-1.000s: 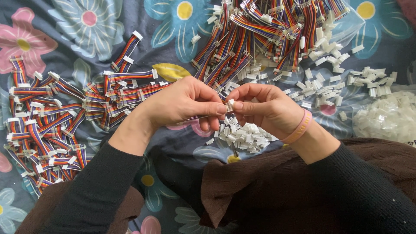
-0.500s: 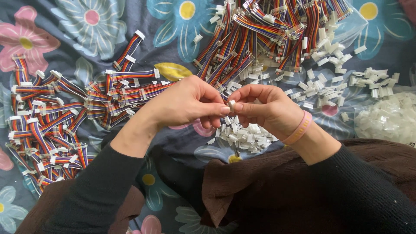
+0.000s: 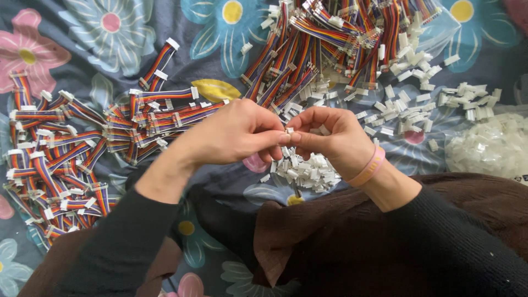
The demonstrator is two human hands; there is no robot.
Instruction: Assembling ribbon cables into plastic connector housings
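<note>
1. At the centre of the flower-printed grey-blue cloth (image 3: 165, 33), the left hand (image 3: 231, 135) and the right hand (image 3: 335, 137) meet fingertip to fingertip.
2. Between the touching fingertips sits a small white plastic connector housing (image 3: 289, 131); thumbs and forefingers of both hands are closed on it, pinching it from either side.
3. The housing is held just above the cloth, over a small loose heap of white plastic housings (image 3: 308, 171) that lies directly below the hands.
4. The right wrist carries a pink rubber wristband (image 3: 367, 169); both forearms are in dark knitted sleeves.
5. To the left of the hands lies a spread of short rainbow-coloured ribbon cables with white end plugs (image 3: 60, 159), reaching from the cloth's left edge up to the left hand's knuckles.
6. Above the hands, at the top middle, is a thicker pile of rainbow ribbon cables (image 3: 330, 38), partly on a clear plastic bag.
7. More scattered white housings (image 3: 418, 99) lie to the upper right of the right hand, well apart from it.
8. At the far right edge sits a clear bag packed with white housings (image 3: 489, 146).
9. A brown cloth (image 3: 341, 242) covers the lap under the right forearm.
</note>
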